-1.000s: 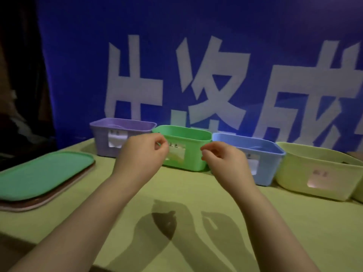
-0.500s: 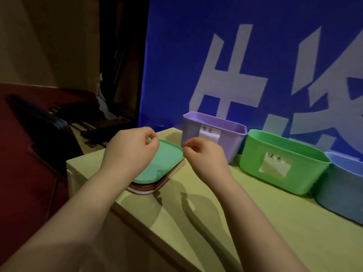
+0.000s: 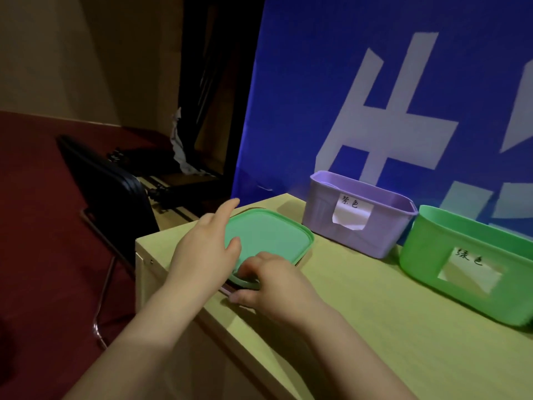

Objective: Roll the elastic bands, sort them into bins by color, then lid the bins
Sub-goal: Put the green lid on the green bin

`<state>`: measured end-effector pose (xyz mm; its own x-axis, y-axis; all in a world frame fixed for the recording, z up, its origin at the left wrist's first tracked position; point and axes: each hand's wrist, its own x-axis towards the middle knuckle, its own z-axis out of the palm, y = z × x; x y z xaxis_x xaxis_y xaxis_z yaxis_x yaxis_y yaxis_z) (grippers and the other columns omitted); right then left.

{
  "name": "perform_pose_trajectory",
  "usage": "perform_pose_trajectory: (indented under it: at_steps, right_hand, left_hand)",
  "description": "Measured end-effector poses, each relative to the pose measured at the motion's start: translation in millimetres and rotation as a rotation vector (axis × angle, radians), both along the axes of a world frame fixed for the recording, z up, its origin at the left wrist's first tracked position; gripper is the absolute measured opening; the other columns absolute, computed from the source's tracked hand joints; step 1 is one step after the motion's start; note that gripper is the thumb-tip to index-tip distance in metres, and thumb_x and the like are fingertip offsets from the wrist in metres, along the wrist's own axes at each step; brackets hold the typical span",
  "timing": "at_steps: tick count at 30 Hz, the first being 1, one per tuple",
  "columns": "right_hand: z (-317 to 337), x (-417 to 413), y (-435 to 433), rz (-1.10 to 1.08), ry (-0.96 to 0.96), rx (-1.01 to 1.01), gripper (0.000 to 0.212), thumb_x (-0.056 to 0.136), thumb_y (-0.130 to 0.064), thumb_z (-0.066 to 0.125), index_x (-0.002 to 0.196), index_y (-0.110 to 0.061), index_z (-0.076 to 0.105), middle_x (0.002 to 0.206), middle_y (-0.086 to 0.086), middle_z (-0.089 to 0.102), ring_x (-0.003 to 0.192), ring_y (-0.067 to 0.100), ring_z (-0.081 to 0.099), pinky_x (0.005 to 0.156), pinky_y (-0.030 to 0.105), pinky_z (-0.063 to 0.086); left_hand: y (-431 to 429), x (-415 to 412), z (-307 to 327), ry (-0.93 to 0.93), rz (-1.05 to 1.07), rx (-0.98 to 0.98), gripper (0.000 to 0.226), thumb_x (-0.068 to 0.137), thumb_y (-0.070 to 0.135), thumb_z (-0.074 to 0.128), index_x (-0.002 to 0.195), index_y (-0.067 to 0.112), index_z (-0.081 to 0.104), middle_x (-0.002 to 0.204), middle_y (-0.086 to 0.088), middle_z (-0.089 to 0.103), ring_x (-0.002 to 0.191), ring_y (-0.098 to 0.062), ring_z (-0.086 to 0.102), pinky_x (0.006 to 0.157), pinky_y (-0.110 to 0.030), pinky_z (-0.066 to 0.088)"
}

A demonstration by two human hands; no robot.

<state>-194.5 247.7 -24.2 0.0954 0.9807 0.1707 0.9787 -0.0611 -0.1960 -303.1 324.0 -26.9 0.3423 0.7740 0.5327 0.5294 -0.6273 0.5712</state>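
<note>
Two-handed, worked at the green lid (image 3: 268, 235), which lay on top of a small stack at the far left end of the tabletop (image 3: 375, 327), right by its corner. Laid the left hand (image 3: 202, 255) spread and flat over the lid's left edge, fingers out, gripping nothing. Curled the right hand (image 3: 271, 281) round the near corner, fingers on top and thumb low against the rim, apparently pinching that corner up off a darker lid (image 3: 227, 290) beneath. Saw no elastic bands anywhere; could not tell whether any lay inside the bins. Noted the purple bin (image 3: 354, 223) just right of the stack and the green bin (image 3: 461, 264) next along, both open-topped, in front of a blue banner (image 3: 375, 82). Judged the step to be freeing the green lid for the green bin, with lidding barely begun. Reckoned the likeliest slip to be the lower lid coming up stuck to the top one, or getting dragged sideways and tipped off the tabletop corner toward the black chair (image 3: 109, 192) and the floor. Thought also that a thin, bendy lid held by one corner could flex and spring out of the pinch. Expected a low carry rightward to clip the purple bin, which looked light enough to shift.
</note>
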Motion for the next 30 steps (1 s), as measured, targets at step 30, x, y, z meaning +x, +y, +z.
perform_pose_trajectory:
  at_steps: [30]
  right_hand:
    - [33.3, 116.4, -248.8, -0.351, 0.296, 0.958, 0.017, 0.084, -0.021, 0.052, 0.075, -0.031, 0.04, 0.061, -0.013, 0.047, 0.062, -0.008, 0.05, 0.052, 0.004, 0.033]
  left_hand:
    - [-159.1, 148.3, 33.5, -0.235, -0.454, 0.311, 0.075, 0.084, 0.064, 0.029, 0.145, 0.036, -0.004, 0.154, 0.006, 0.012, 0.136, -0.005, 0.007, 0.111, -0.037, 0.013]
